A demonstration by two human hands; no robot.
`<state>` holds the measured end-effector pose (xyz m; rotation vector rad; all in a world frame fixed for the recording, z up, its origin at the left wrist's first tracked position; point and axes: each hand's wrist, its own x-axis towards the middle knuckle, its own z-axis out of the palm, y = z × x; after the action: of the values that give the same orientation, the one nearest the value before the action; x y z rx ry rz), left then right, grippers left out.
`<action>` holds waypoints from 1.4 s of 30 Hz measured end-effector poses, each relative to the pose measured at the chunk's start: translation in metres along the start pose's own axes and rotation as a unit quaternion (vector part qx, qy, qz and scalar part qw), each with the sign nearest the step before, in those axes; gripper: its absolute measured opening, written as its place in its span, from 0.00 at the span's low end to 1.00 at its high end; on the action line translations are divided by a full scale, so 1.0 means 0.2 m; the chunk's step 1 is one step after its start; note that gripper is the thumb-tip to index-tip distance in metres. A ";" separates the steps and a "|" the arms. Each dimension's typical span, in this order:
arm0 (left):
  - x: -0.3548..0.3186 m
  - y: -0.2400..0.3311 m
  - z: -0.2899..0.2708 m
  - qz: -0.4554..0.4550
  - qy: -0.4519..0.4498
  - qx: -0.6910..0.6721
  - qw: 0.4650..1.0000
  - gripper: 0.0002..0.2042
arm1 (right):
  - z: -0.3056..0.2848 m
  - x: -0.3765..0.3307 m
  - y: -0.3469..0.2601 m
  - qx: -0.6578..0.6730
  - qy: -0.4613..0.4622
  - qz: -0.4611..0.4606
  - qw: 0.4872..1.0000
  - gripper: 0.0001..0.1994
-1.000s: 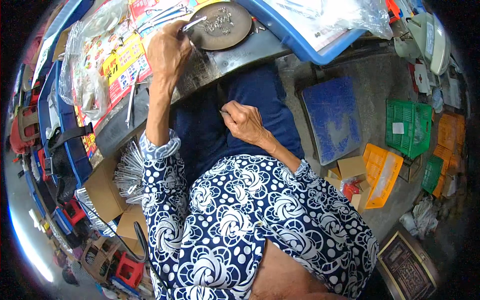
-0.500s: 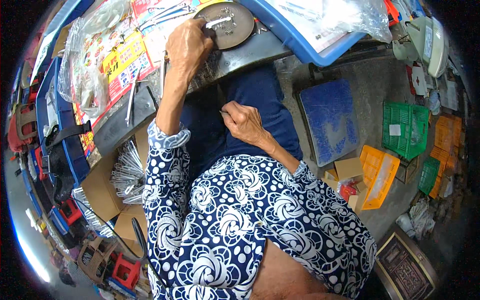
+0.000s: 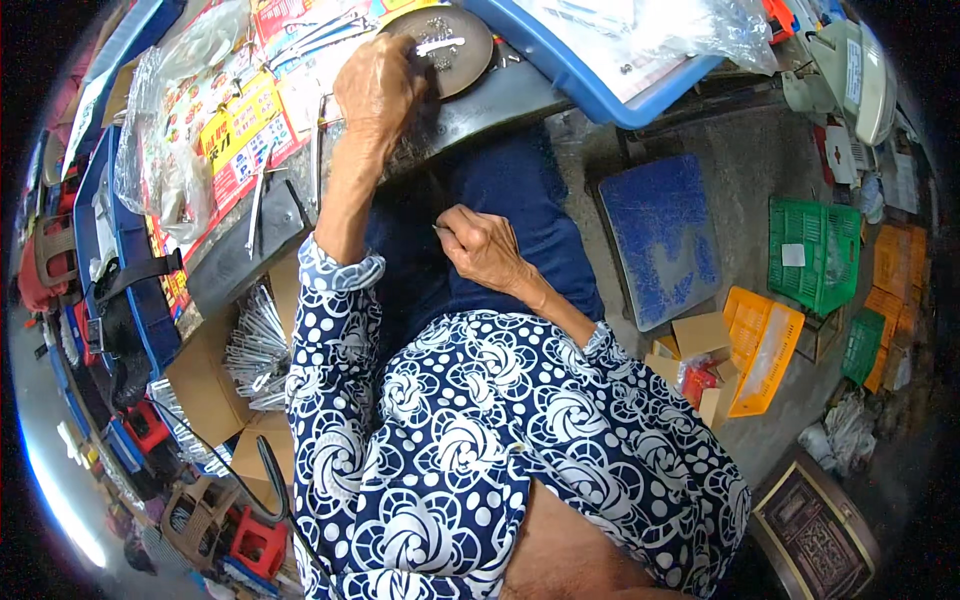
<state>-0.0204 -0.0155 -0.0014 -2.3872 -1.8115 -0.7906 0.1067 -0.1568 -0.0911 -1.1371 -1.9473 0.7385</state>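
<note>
My left hand (image 3: 378, 88) rests at the left edge of a round dark dish (image 3: 470, 72) on the bench, its fingers curled down. What those fingers hold, if anything, is hidden under the hand. Inside the dish lie small metal parts and a short white strip (image 3: 440, 45). Over my lap, my right hand (image 3: 488, 248) is closed with thumb and forefinger pressed together. A tiny pale tip shows at its fingertips, too small to name. Left of my left forearm, long thin metal rods (image 3: 257, 212) lie across the bench edge.
A blue tray (image 3: 640, 112) with plastic bags stands right of the dish. Printed sheets (image 3: 240, 135) and clear plastic bags (image 3: 180, 190) cover the bench's left. Below is a carton of metal rods (image 3: 262, 345). A blue board (image 3: 660, 240) and green crate (image 3: 812, 255) are at right.
My left hand stays at the dish's edge and my right hand stays closed over my lap. The whole view has shifted slightly; little else differs.
</note>
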 end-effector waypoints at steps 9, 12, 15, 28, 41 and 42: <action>-0.01 -0.02 0.04 0.039 0.047 -0.020 0.998 0.10 | 0.00 0.00 0.00 0.020 0.005 0.018 1.000 0.02; -0.01 -0.03 0.02 0.022 0.064 -0.070 0.995 0.09 | 0.00 0.01 0.01 0.030 0.009 0.020 0.999 0.02; -0.02 -0.01 -0.02 -0.027 0.109 -0.126 0.986 0.07 | -0.05 0.03 -0.04 0.118 -0.003 0.098 0.988 0.02; -0.14 -0.09 -0.23 -0.258 -0.072 -0.830 0.489 0.10 | -0.32 0.59 -0.36 0.347 0.078 0.097 0.930 0.07; -0.21 -0.13 -0.19 -0.193 -0.041 -0.863 0.465 0.07 | -0.21 0.69 -0.40 0.401 0.073 0.095 0.908 0.06; -0.21 -0.13 -0.20 -0.192 -0.041 -0.864 0.464 0.07 | -0.22 0.68 -0.40 0.400 0.074 0.094 0.909 0.06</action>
<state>-0.0660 -0.0574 0.0084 -1.9093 -1.3908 -4.1480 0.0619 -0.0655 0.0369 -0.8217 -1.2001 1.3487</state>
